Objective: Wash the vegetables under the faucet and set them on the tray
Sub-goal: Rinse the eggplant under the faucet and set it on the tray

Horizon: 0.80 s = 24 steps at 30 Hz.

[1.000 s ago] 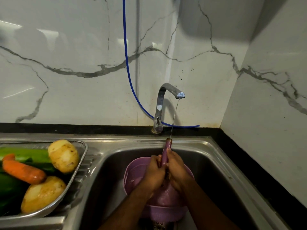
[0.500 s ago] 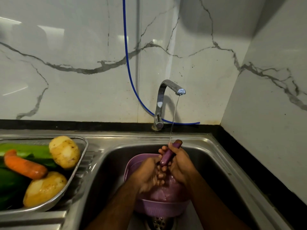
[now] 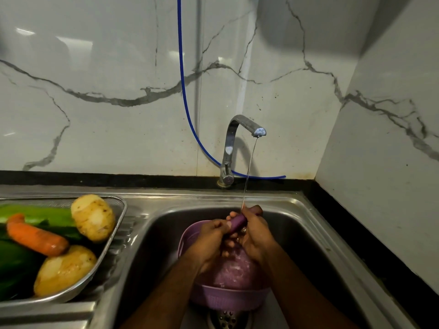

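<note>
Purple eggplant [image 3: 237, 223] sits between both hands under the faucet [image 3: 240, 134] stream; left hand [image 3: 209, 241] and right hand [image 3: 257, 236] curl around it.

Both hands [image 3: 237, 238] together (fingers [image 3: 234, 213] curled).

Home kitchen: steel sink [image 3: 297, 210], faucet [image 3: 237, 138], marble wall [image 3: 95, 67]
</note>
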{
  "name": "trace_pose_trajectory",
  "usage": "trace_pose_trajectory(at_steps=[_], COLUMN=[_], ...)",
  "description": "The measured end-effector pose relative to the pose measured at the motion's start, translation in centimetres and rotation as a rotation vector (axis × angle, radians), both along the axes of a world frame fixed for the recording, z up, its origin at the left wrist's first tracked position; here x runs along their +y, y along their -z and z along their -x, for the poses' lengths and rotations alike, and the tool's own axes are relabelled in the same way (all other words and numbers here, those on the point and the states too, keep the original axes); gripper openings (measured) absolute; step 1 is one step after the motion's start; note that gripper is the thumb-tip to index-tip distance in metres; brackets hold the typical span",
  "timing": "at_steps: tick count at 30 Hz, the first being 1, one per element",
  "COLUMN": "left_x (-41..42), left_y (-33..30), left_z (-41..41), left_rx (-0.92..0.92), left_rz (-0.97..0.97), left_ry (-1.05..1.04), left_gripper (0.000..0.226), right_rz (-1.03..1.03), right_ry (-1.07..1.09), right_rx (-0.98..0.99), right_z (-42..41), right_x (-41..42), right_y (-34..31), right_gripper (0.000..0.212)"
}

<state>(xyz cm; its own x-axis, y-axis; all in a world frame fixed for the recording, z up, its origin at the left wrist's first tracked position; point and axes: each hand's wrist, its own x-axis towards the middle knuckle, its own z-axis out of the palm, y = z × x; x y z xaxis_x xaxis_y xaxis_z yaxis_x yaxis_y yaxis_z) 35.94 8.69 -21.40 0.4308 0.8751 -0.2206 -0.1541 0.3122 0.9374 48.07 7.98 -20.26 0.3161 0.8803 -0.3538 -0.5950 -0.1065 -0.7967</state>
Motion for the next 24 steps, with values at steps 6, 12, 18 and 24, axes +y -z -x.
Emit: trace_pose_trajectory(at_steps=[6,12,18,24], left_x=[-0.1,0.4,0.2,0.4], left_y=[0.9,0.7,0.0,0.1], left_z=[-1.6,-1.6,-1.4,-1.6], left_rx=[0.155,-0.061,-0.274,-0.263], left_rz=[-0.377,-0.219,-0.059,-0.040], left_ry=[-0.190,-0.290,-0.296,-0.340], left_gripper=[0.033,0.025,0.023,0.013], right_rz=[0.152,0.055,-0.051,-0.086], right_ry=[-0.081,0.019,0.074,0.055], right_rx=[-0.201,-0.162,-0.096,-0.058], right_z=[0.2,-0.7,-0.8,-1.4], right_x=[-0.6,-0.3,-0.6,-0.8], right_y=[0.7,-0.2,-0.8,-1.0], right_gripper=[0.037,0.036,0.017,0.017])
